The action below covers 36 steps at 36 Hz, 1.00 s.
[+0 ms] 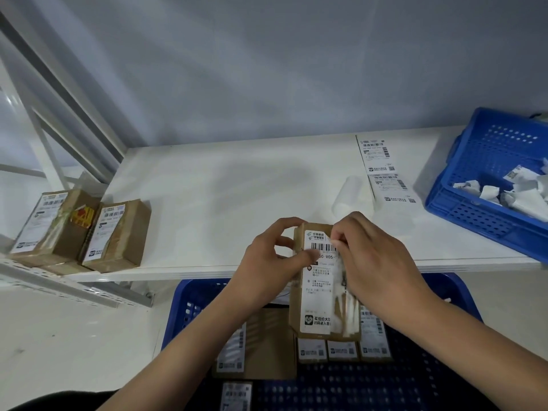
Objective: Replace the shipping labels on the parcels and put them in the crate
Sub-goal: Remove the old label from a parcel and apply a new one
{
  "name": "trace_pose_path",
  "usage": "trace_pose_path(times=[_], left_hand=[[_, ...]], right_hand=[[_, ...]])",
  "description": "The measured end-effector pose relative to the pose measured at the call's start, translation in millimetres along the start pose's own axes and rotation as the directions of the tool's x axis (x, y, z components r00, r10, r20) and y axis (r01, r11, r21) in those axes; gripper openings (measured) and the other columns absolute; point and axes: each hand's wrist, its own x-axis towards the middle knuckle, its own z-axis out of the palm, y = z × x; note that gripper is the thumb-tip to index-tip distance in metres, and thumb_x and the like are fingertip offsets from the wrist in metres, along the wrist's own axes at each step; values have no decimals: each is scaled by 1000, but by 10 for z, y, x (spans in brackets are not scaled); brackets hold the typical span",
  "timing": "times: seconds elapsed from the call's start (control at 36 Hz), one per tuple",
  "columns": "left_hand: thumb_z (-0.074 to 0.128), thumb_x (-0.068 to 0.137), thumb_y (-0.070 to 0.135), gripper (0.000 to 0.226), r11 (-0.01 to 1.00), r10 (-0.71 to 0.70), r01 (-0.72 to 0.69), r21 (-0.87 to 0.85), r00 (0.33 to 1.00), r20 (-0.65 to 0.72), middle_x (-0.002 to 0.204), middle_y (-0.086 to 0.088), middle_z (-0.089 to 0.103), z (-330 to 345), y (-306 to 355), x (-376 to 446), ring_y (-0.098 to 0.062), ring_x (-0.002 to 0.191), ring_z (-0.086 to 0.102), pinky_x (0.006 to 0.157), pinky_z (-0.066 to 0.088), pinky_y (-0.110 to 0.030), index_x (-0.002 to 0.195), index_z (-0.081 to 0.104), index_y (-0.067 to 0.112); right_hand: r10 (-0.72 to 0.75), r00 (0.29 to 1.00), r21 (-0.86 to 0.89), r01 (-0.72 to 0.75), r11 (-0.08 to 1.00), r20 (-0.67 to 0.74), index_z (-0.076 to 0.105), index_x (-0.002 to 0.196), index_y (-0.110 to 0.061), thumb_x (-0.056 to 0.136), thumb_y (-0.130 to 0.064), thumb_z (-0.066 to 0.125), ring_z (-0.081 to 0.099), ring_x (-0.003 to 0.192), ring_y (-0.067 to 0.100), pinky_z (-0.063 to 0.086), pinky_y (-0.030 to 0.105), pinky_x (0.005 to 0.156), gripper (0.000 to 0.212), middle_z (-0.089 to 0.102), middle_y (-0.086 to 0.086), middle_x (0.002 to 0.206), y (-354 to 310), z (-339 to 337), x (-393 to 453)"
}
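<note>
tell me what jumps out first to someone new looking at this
Both hands, left and right, hold a brown parcel at centre, the right peeling its white label. A blue crate of crumpled label scraps sits at right on the white shelf; two labelled parcels wait at left.

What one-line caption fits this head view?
Left hand steadies a parcel while right hand peels its label above a blue crate.

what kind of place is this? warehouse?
Probably a parcel packing or relabelling station in a small warehouse. Brown parcels with shipping labels wait on a white shelf, a strip of fresh labels lies there, and a blue crate below holds labelled parcels. Metal racking stands on the left.
</note>
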Motion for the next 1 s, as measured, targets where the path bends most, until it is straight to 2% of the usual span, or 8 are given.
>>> trace_pose_path(times=[0.11, 0.19, 0.36, 0.47, 0.61, 0.72, 0.86, 1.0], left_hand=[[75, 90, 26, 38, 1000, 5, -5, 23, 1000, 15, 109, 0, 69, -20, -2, 3, -16, 86, 75, 72, 64, -36, 121, 57, 39], [76, 90, 27, 39, 1000, -3, 3, 10, 1000, 9, 109, -1, 69, -25, -4, -3, -17, 86, 75, 71, 64, -36, 122, 57, 38], [82, 83, 34, 45, 999, -9, 7, -42, 999, -36, 111, -2, 68, 3, 7, -7, -16, 83, 75, 72, 64, -39, 121, 58, 37], [83, 82, 38, 45, 1000, 0, -2, -26, 999, -46, 109, 1, 67, 35, 6, -23, -14, 81, 75, 72, 64, -39, 118, 56, 40], [83, 81, 40, 48, 999, 25, -24, 21, 998, -53, 108, 6, 67, 49, -12, -28, -10, 81, 74, 72, 64, -36, 121, 55, 40], [84, 79, 42, 54, 999, 36, -36, 7, 998, -44, 112, 7, 67, 49, -12, -29, -9, 85, 73, 76, 64, -38, 125, 56, 42], [84, 81, 36, 54, 997, 37, -39, -68, 999, -27, 115, 4, 67, 77, 38, -42, -13, 91, 74, 78, 64, -36, 127, 57, 42], [83, 83, 35, 54, 998, 55, -55, -29, 998, 22, 119, 8, 65, 31, 31, -32, -11, 97, 72, 84, 63, -35, 128, 56, 45]], right_hand=[[-69, 998, -71, 69, 995, 1, 47, 86, -16, 67, 16, 74, 38, 62, 14, 25, 25, 53, 45, 49, -4, 82, 11, 48, -25], [-78, 997, -62, 77, 995, -19, 46, 89, -18, 68, 16, 74, 39, 66, 15, 27, 25, 56, 48, 48, -5, 85, 24, 98, -33], [24, 991, 135, -6, 991, -133, 57, 91, -13, 93, -11, 66, 47, 85, 10, 41, 28, 72, 10, 55, -4, 88, 44, 52, 23], [76, 985, 195, -44, 980, -158, 59, 90, -14, 90, -16, 72, 50, 82, 6, 43, 22, 74, 13, 58, -5, 85, 77, 63, 19], [200, 972, 312, -153, 938, -123, 62, 96, -15, 89, -15, 74, 54, 90, 0, 38, 1, 74, 14, 59, -9, 81, 78, 95, 29], [226, 969, 355, -178, 918, -99, 64, 116, -17, 91, -12, 71, 54, 84, 3, 40, 4, 75, 27, 60, -10, 82, 78, 84, 56], [185, 952, 302, -107, 947, -244, 75, 102, -9, 89, -5, 73, 60, 85, 9, 48, 17, 79, 13, 65, -2, 93, 122, 78, 74], [151, 975, 289, -100, 952, -161, 70, 94, -11, 90, -6, 70, 55, 86, 6, 46, 16, 76, 6, 62, -5, 92, 149, 41, 93]])
